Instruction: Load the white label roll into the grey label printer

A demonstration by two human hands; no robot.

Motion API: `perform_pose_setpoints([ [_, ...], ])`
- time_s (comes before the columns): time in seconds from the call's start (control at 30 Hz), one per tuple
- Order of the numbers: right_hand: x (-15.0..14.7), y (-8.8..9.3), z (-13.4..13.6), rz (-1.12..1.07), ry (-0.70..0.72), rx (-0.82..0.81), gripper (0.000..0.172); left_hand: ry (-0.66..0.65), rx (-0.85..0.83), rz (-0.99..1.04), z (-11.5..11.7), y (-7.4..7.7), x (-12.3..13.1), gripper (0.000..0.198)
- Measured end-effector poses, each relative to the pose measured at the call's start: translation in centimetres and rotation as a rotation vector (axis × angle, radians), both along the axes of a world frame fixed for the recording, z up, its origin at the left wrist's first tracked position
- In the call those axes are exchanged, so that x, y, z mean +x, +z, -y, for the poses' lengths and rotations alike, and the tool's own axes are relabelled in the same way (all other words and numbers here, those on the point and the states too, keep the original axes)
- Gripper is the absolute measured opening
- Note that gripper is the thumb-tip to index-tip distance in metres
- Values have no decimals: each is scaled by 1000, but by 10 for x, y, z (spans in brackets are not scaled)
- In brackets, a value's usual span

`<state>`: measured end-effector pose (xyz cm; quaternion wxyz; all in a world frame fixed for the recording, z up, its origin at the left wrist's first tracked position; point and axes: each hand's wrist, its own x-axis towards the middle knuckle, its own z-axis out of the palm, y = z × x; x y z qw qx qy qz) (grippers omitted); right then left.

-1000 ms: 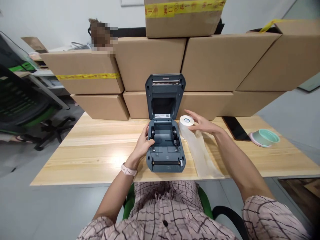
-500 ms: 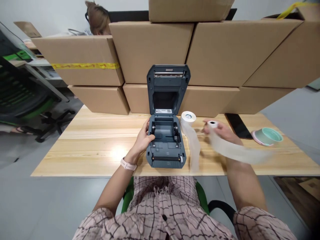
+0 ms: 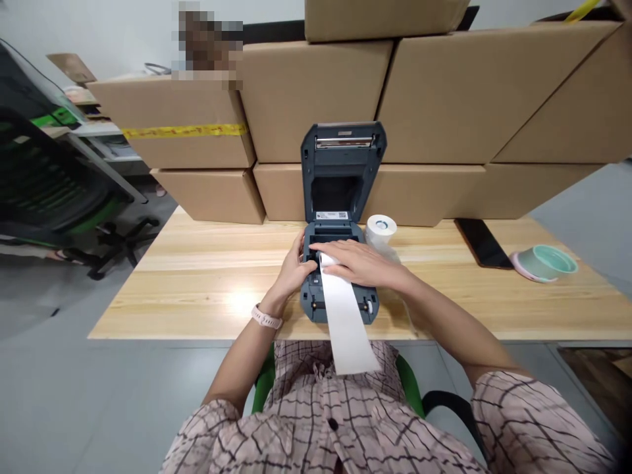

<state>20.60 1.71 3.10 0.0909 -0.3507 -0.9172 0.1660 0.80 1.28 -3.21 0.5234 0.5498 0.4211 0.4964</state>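
On the pale wooden table (image 3: 207,263) you have one dark blue-grey plastic printer (image 3: 340,191), its lid raised. Your left hand (image 3: 293,270) grips the printer's left side; your right hand (image 3: 363,262) grasps one small white paper roll (image 3: 327,259) over the open bay, its strip reaching past the table's front edge. A second, larger white paper roll (image 3: 381,227) stands beside the printer. One white label (image 3: 332,215) inside the lid and one yellow printed tape (image 3: 185,131) are unreadable.
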Motion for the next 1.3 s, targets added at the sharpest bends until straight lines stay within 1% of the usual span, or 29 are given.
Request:
perform_pose_setpoints([
  [0.1, 3, 0, 3, -12, 1, 56, 54, -3, 9, -7, 0, -1, 0, 95],
  [0.17, 5, 3, 13, -61, -3, 100, 49, -4, 8, -11, 0, 0, 0, 96],
  [0.23, 7, 3, 29, -100, 17, 130, 39, -9, 14, -4, 1, 1, 1, 96],
  [0.3, 9, -1, 49, -122, 30, 171, 28, -16, 22, 6, 3, 2, 2, 95],
  [0.33, 10, -5, 60, -131, 21, 203, 26, -20, 27, 12, 3, 3, 2, 94],
  [0.47, 7, -22, 95, -158, -78, 326, 30, -27, 47, 33, 5, 7, 4, 90],
  [0.6, -8, -33, 113, -210, -201, 390, 32, -15, 17, 14, 6, 8, 3, 90],
  [0.7, -21, -39, 120, -265, -291, 423, 37, -22, 20, -8, 7, 8, 1, 88],
  [0.77, -27, -42, 124, -284, -323, 429, 43, -25, 25, -21, 7, 7, 0, 87],
  [0.93, -30, -42, 126, -287, -338, 420, 56, -15, 19, -24, 7, 5, 0, 87],
  [1.0, -29, -40, 126, -291, -343, 400, 59, -20, 16, -16, 6, 6, 0, 86],
  [1.07, -28, -38, 126, -298, -347, 383, 55, -27, 13, -11, 7, 7, 0, 86],
  [1.2, -26, -37, 126, -288, -337, 387, 40, -25, 10, -14, 7, 8, 0, 85],
  [1.3, -26, -38, 129, -298, -326, 386, 37, -15, 5, -25, 8, 8, 0, 85],
])
